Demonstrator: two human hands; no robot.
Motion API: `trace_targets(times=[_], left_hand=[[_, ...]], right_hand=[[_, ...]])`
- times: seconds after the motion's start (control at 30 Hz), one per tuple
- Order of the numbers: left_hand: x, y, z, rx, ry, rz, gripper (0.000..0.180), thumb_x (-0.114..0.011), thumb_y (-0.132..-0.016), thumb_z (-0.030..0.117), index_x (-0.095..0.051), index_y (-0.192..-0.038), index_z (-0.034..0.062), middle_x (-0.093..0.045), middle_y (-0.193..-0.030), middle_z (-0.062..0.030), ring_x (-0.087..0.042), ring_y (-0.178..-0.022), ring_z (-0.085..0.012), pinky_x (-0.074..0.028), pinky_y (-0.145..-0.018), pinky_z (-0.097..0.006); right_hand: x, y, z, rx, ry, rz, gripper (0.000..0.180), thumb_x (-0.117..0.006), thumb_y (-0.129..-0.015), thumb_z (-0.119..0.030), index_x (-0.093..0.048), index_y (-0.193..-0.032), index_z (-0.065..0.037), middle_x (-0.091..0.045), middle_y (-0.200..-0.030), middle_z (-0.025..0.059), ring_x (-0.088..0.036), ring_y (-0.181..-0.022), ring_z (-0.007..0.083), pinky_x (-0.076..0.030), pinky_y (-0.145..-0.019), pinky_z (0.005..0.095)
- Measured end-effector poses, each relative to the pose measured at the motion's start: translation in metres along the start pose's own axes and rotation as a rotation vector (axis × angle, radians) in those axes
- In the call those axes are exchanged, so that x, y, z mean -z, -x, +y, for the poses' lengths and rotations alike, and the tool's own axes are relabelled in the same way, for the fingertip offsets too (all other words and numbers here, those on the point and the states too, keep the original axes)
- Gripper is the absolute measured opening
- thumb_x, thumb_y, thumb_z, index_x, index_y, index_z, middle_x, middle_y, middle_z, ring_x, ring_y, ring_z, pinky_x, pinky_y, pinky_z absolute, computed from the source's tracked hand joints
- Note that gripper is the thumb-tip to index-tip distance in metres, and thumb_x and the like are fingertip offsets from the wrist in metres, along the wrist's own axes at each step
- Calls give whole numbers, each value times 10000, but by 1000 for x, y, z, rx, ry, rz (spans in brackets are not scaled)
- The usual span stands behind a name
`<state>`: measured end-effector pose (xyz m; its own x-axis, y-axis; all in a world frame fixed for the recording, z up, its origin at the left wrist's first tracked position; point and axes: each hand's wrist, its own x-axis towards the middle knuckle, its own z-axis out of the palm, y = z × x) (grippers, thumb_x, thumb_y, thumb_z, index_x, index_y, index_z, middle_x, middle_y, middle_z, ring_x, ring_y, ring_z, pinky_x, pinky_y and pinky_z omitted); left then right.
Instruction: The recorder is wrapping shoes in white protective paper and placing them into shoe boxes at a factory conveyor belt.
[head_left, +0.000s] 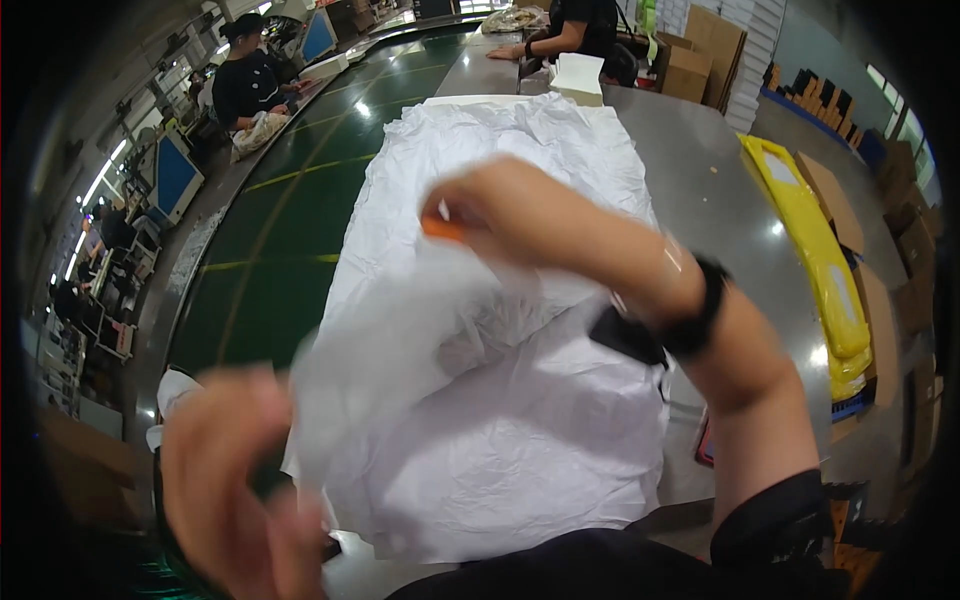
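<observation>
- So, toward the left edge stands a machine [178, 172] with a blue panel.
- Lower left: the left hand [225, 470] is motion-blurred, its thumb set apart from the curved fingers; I cannot tell whether they pinch anything.
- Upper left: a co-worker [243, 88] in dark clothing and a cap is beside a green belt [290, 225] marked with yellow lines.
- Left of centre: a blurred, translucent white sheet [385, 320] stretches from near the left hand to below the right one.
- Just above the centre: a small orange piece [443, 228] sits in the curled fingers of the right hand [495, 205], thumb and fingertips closed around it.
- Centre: crumpled white paper [510, 440] lies spread beneath both the hand and the sheet.
- Top, right of centre: a white stack [577, 73] stands below another co-worker's arm [565, 38].
- Right: a black band [710, 305] circles the right wrist; beyond, yellow-wrapped packages [818, 265] lie along the grey tabletop [710, 165].
</observation>
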<state>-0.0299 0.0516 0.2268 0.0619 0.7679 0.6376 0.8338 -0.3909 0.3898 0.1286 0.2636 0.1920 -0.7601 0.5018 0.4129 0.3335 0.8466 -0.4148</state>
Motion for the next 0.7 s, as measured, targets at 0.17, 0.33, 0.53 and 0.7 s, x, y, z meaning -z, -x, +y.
trace_targets(times=[0.17, 0.33, 0.53, 0.7], left_hand=[[-92, 4, 0, -253, -214, -633, 821, -742, -663, 290, -358, -1335, 16, -414, -1306, -220, -389, -1220, -367, -264, -1028, -507], [-113, -19, -106, 57, -636, -545, 953, -814, -546, 305, -368, -1324, -17, -407, -1341, -209, -358, -1269, -355, -270, -1036, -495], [-92, -29, -144, 369, 165, -1049, 699, -786, -561, 238, -531, -1159, -18, -629, -992, -202, -598, -968, -302, -465, -835, -339], [-35, 30, -104, 135, -445, -334, 662, -778, -648, 284, -524, -1173, -27, -570, -1136, -218, -544, -1053, -351, -421, -899, -365]], right_hand=[[-32, -74, 77, -261, -324, -76, 211, -611, -819, -183, -650, -970, -41, -641, -840, 68, -589, -746, 168, -469, -659, 304], [-18, -11, 55, -200, -452, 333, 346, -649, -841, -236, -579, -1070, 14, -623, -964, 61, -570, -908, 130, -451, -819, 276], [-67, 32, 35, 147, -70, -247, 716, -825, -598, -305, -504, -1180, -41, -579, -1108, 170, -558, -1035, 291, -433, -872, 338], [-70, 14, 57, -218, -243, -553, 614, -836, -575, -265, -546, -1076, -61, -643, -962, 126, -609, -917, 256, -459, -779, 315]])
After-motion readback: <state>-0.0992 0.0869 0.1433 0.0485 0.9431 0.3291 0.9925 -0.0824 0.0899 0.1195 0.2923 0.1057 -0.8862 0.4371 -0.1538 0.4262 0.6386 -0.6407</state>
